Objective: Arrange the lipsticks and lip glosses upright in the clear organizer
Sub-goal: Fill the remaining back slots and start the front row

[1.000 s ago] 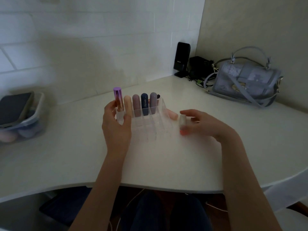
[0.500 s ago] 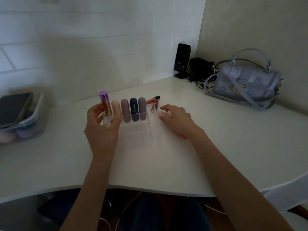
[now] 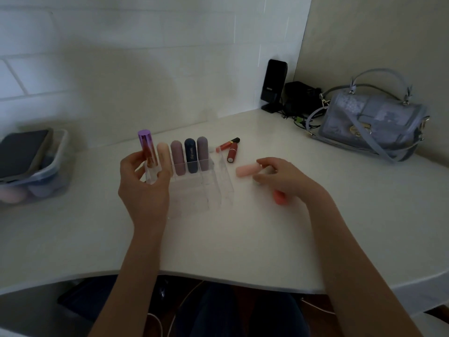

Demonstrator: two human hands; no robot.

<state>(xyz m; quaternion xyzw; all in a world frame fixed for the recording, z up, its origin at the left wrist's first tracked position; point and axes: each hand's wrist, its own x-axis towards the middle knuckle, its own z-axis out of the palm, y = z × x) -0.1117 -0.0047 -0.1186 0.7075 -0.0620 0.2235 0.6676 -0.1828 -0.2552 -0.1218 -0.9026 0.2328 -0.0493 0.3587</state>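
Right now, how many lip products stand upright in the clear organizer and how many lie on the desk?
Upright in the organizer: 5 (purple-capped, peach, mauve, navy, grey)
Lying on the desk: 4 (gloss, red lipstick, pink tube, coral tube under the right hand)
Total: 9

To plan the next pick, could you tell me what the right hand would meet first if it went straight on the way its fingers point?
Probably the pale pink lipstick lying on the table, just ahead of the right hand.
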